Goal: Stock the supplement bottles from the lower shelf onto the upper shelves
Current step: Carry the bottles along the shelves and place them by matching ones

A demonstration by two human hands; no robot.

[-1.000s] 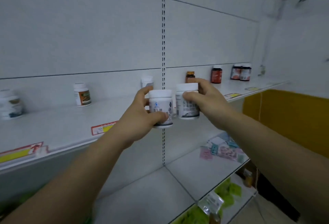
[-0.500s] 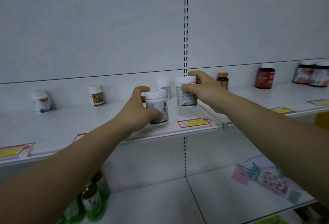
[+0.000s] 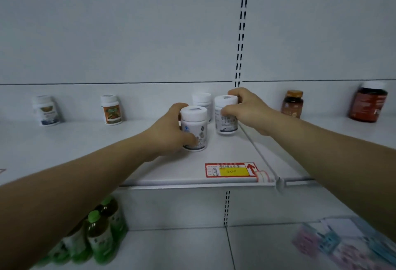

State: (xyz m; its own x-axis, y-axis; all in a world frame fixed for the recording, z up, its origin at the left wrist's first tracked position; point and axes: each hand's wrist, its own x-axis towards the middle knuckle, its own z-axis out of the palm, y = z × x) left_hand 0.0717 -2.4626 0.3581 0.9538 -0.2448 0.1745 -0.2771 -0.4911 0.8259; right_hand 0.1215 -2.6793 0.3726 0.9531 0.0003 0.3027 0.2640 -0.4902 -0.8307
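Two white supplement bottles stand on the upper shelf (image 3: 225,151). My left hand (image 3: 169,132) grips the nearer white bottle (image 3: 196,129) round its side, its base on the shelf. My right hand (image 3: 244,109) grips the farther white bottle (image 3: 225,119) near its cap; that one also sits on the shelf. A third white bottle (image 3: 201,100) stands just behind them against the back panel.
Along the back of the shelf stand a blue-labelled white bottle (image 3: 46,110), an orange-labelled one (image 3: 111,110), an amber bottle (image 3: 292,103) and a dark red bottle (image 3: 368,102). A red-yellow price tag (image 3: 231,170) marks the front edge. Green-capped drinks (image 3: 100,235) and pastel packets (image 3: 342,246) lie on the lower shelf.
Both hands have carried their white bottles forward over the shelf and lowered them onto it. The view has moved closer and shifted left.
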